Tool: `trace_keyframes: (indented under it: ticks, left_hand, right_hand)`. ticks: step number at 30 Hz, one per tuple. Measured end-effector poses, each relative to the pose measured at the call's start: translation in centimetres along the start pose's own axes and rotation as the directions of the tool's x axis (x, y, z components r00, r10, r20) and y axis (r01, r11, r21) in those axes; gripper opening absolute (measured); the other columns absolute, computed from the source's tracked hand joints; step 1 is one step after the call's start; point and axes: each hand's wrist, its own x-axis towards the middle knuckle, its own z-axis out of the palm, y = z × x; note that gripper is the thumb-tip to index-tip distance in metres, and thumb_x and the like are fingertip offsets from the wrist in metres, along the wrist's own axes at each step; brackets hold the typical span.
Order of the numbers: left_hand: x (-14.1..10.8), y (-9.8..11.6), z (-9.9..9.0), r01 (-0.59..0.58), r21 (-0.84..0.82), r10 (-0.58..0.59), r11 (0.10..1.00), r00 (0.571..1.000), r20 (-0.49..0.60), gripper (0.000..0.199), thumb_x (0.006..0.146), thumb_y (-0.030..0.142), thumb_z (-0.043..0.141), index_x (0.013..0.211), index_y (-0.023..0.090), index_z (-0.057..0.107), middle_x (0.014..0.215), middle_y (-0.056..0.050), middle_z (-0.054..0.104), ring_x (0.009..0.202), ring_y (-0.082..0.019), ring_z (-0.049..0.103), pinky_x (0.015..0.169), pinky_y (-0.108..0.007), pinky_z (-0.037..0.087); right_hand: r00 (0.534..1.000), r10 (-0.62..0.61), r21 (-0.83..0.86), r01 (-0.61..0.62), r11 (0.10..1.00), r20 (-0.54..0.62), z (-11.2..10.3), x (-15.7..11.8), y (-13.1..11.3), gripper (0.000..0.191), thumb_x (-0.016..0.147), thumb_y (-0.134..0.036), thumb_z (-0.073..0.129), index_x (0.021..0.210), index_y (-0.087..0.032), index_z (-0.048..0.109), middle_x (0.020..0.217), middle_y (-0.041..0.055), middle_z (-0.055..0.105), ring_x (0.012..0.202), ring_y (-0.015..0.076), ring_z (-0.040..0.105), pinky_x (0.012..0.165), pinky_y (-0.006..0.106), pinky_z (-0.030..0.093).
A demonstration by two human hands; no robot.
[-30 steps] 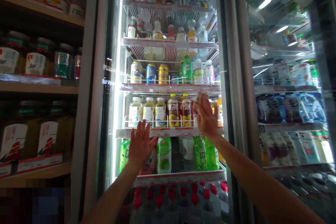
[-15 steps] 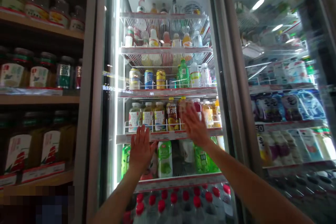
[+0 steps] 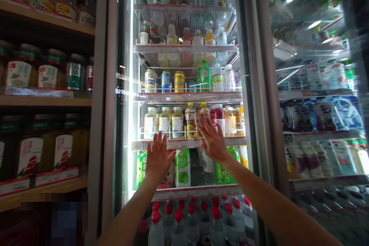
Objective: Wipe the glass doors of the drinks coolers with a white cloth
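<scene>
Fridge glass (image 3: 187,61), blurry pale cloth (image 3: 202,117) under open R hand (image 3: 213,141), open L hand (image 3: 158,157) empty

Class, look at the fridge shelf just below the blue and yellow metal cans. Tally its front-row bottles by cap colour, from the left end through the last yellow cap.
Pale white-capped bottles: 3
Dark yellow-capped bottles: 2
Total: 5

Loads of room across the upper face of the clear glass door (image 3: 184,63), but it blocks the white wire shelves (image 3: 187,49), and tall grey metal posts (image 3: 263,69) flank it.
</scene>
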Motion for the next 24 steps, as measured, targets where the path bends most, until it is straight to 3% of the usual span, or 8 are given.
trace_keyframes:
  ticks: [4,7,9,12,15,17,21,24]
  left_hand:
    - [-0.1,0.2,0.1,0.016,-0.008,-0.016,1.000,1.000,0.024,0.072,0.085,0.049,0.039,0.141,0.011,0.015,0.145,-0.018,0.026,0.137,-0.028,0.015,0.108,-0.051,0.019]
    - [-0.1,0.7,0.3,0.069,-0.019,-0.069,0.997,0.997,0.019,0.073,0.086,0.048,0.039,0.142,0.011,0.012,0.145,-0.019,0.024,0.137,-0.029,0.013,0.108,-0.053,0.018]
    - [-0.1,0.9,0.3,0.083,-0.030,-0.082,0.996,0.997,0.015,0.073,0.086,0.049,0.038,0.142,0.012,0.011,0.145,-0.019,0.024,0.137,-0.028,0.013,0.108,-0.054,0.018]
    - [-0.1,0.9,0.2,0.071,-0.020,-0.070,0.997,0.997,0.018,0.072,0.086,0.050,0.036,0.142,0.012,0.010,0.146,-0.018,0.024,0.137,-0.028,0.015,0.108,-0.053,0.019]
    - [-0.2,0.7,0.1,0.064,-0.002,-0.064,0.998,0.998,0.017,0.072,0.086,0.051,0.035,0.142,0.013,0.011,0.145,-0.017,0.025,0.137,-0.029,0.016,0.107,-0.052,0.022]
    - [-0.3,0.7,0.1,0.060,0.001,-0.060,0.998,0.998,0.013,0.072,0.086,0.051,0.035,0.142,0.013,0.011,0.145,-0.017,0.026,0.137,-0.029,0.016,0.107,-0.053,0.022]
    - [-0.4,0.9,0.2,0.070,-0.008,-0.070,0.998,0.997,0.014,0.070,0.087,0.050,0.034,0.142,0.011,0.013,0.145,-0.018,0.025,0.137,-0.029,0.015,0.107,-0.053,0.020]
    - [-0.4,1.0,0.4,0.082,-0.019,-0.082,0.996,0.997,0.011,0.070,0.087,0.050,0.033,0.142,0.010,0.014,0.145,-0.019,0.024,0.137,-0.029,0.014,0.107,-0.054,0.019]
  right_hand:
    - [0.942,0.314,-0.108,-0.327,0.939,-0.122,-1.4,-2.6,6.3,0.042,0.086,-0.026,0.035,0.124,-0.018,0.050,0.144,0.0122,0.031,0.132,0.0267,0.028,0.101,0.050,0.027]
    - [0.849,0.484,-0.101,-0.511,0.853,-0.213,-1.5,-3.5,7.7,0.047,0.084,-0.028,0.035,0.128,-0.013,0.047,0.146,0.0176,0.024,0.132,0.0340,0.026,0.095,0.053,0.032]
    - [0.862,0.456,-0.070,-0.480,0.874,-0.220,-1.0,-3.3,5.5,0.051,0.084,-0.027,0.036,0.132,-0.013,0.040,0.147,0.0179,0.021,0.134,0.0342,0.021,0.095,0.054,0.032]
    - [0.968,0.229,-0.022,-0.233,0.972,-0.099,0.1,-2.8,0.9,0.052,0.084,-0.025,0.037,0.136,-0.017,0.035,0.147,0.0136,0.024,0.137,0.0276,0.016,0.102,0.051,0.027]
    - [0.998,0.060,-0.012,-0.060,0.998,-0.008,0.2,-3.0,0.3,0.049,0.085,-0.024,0.039,0.133,-0.020,0.039,0.144,0.0104,0.032,0.136,0.0231,0.021,0.107,0.047,0.021]
    - [0.988,0.142,-0.068,-0.146,0.987,-0.053,-0.4,-4.0,2.8,0.047,0.085,-0.024,0.039,0.132,-0.020,0.042,0.144,0.0108,0.032,0.135,0.0234,0.024,0.107,0.048,0.020]
    - [0.907,0.386,-0.159,-0.412,0.897,-0.168,-1.7,-6.4,8.5,0.048,0.084,-0.025,0.040,0.131,-0.014,0.043,0.146,0.0165,0.024,0.134,0.0292,0.024,0.101,0.049,0.028]
    - [0.897,0.408,-0.134,-0.431,0.892,-0.172,-1.4,-7.0,6.9,0.052,0.083,-0.025,0.041,0.133,-0.010,0.040,0.147,0.0190,0.020,0.135,0.0316,0.020,0.099,0.050,0.031]
